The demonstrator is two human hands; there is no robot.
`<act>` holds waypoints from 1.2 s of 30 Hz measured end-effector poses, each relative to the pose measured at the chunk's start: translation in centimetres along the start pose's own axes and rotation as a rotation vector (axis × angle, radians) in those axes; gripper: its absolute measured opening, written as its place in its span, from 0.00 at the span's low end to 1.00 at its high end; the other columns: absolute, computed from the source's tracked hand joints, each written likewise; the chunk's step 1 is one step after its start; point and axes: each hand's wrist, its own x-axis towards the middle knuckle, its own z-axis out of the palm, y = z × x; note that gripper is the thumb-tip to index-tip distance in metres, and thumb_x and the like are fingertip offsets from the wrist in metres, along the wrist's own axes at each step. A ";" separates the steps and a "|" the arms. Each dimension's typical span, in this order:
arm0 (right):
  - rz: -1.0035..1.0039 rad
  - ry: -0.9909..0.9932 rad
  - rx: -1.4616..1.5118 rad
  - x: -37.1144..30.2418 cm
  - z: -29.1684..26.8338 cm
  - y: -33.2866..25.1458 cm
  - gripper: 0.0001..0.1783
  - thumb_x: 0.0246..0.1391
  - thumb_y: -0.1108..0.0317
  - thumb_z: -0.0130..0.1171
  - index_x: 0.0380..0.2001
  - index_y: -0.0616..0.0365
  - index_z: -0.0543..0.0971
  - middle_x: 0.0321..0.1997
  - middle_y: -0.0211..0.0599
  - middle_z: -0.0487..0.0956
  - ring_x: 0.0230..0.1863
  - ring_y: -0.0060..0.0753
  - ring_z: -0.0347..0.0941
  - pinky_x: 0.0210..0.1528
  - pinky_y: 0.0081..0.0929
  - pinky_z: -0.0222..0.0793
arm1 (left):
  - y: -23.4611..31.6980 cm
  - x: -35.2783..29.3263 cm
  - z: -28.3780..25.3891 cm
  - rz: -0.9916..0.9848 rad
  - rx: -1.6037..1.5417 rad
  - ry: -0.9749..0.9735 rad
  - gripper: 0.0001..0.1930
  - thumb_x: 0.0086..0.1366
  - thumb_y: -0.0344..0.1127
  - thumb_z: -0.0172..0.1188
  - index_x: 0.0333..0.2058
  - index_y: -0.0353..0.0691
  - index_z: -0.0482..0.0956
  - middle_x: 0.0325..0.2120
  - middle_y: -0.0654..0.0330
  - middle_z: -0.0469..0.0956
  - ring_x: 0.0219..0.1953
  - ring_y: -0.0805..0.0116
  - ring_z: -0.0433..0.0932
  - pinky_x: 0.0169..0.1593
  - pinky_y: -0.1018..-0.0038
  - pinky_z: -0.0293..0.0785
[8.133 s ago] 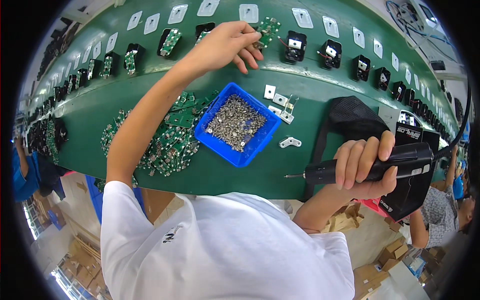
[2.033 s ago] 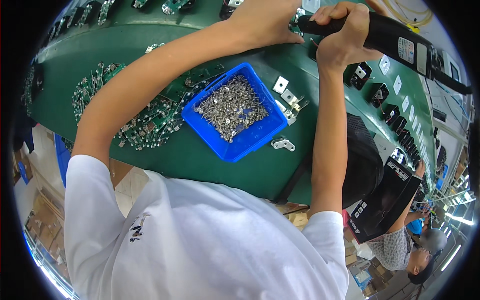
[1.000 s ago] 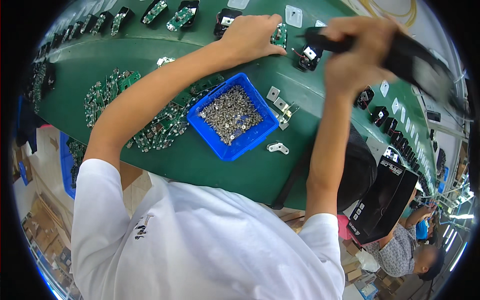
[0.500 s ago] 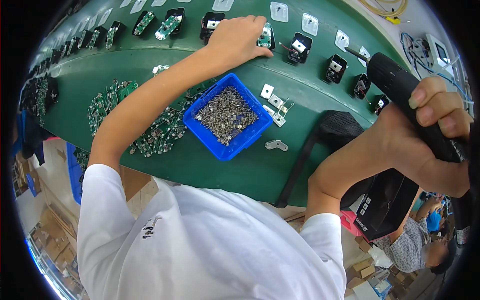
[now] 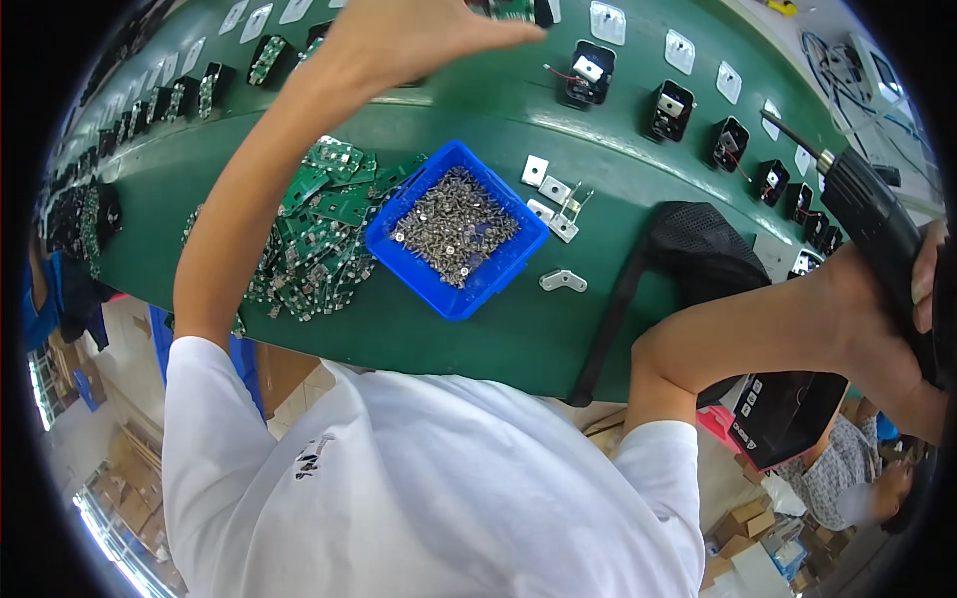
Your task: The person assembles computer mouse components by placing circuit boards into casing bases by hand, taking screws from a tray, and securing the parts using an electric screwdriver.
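Note:
My right hand point(image 5: 897, 344) is closed around a black electric screwdriver point(image 5: 869, 199) at the right, its bit pointing up and left over the row of cases. At the top edge my left hand point(image 5: 409, 40) is partly cut off, its thumb stretched to the right just below a green circuit board point(image 5: 513, 9) in a black case; the other fingers lie out of sight. Several open black cases point(image 5: 590, 75) with white blocks inside stand in a curved row, white lids point(image 5: 607, 23) behind them. A blue tray point(image 5: 387, 239) holds many small screws point(image 5: 454, 224).
Loose green circuit boards point(image 5: 319, 244) are heaped left of the tray. White square pieces point(image 5: 535, 170) and a metal bracket point(image 5: 563, 281) lie to its right. A black mesh bag point(image 5: 693, 239) and a black box point(image 5: 788, 414) sit near my right arm; another person point(image 5: 832, 478) is beyond.
The view has shifted, so the cases sit lower and my left hand is now partly beyond the top edge. The screwdriver has moved toward the right and down, still in my right hand.

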 end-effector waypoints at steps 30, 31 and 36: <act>0.681 -0.063 0.323 -8.0 1.7 8.8 0.09 0.67 0.61 0.50 0.38 0.54 0.71 0.20 0.30 0.70 0.15 0.23 0.68 0.21 0.18 0.66 | -10.4 0.3 8.0 0.390 -0.185 0.271 0.34 0.55 0.40 0.74 0.59 0.39 0.73 0.50 0.53 0.81 0.48 0.58 0.81 0.52 0.66 0.78; 0.691 -0.065 0.333 -8.5 1.4 9.9 0.09 0.67 0.61 0.50 0.38 0.54 0.71 0.20 0.30 0.70 0.15 0.23 0.68 0.21 0.18 0.66 | -10.5 0.0 7.8 0.377 -0.184 0.276 0.34 0.55 0.40 0.74 0.59 0.39 0.73 0.50 0.53 0.81 0.48 0.58 0.81 0.52 0.66 0.78; 0.626 -0.291 0.306 -10.6 -0.8 14.7 0.08 0.67 0.63 0.49 0.42 0.55 0.70 0.20 0.31 0.70 0.18 0.24 0.67 0.24 0.23 0.68 | -9.8 -1.3 7.2 0.290 -0.064 0.225 0.34 0.58 0.34 0.71 0.63 0.42 0.68 0.53 0.54 0.78 0.51 0.60 0.79 0.58 0.67 0.76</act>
